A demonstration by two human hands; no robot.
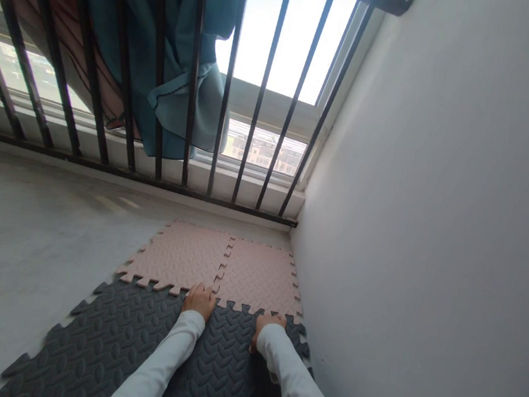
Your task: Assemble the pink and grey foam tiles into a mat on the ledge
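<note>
My left hand [199,300] lies on the seam between the dark foam mat [124,342] and a pink foam mat tile [182,253]. Its fingers reach forward over the toothed edge, slightly bent. To the right, my right hand [270,322] rests at the same seam, by a second pink foam mat tile [258,274]. That hand is curled, thumb down toward the dark mat, and its fingertips are hidden. The two pink tiles join along a jagged line. Teeth of pink and dark mats meet along the seam; how tightly they fit under my hands cannot be seen.
A white wall [433,230] rises close on the right. Beyond the pink tiles stands a black metal railing [184,189] before a window [301,43]. A blue-green curtain [179,67] hangs behind the bars. Grey floor [24,247] spreads at the left.
</note>
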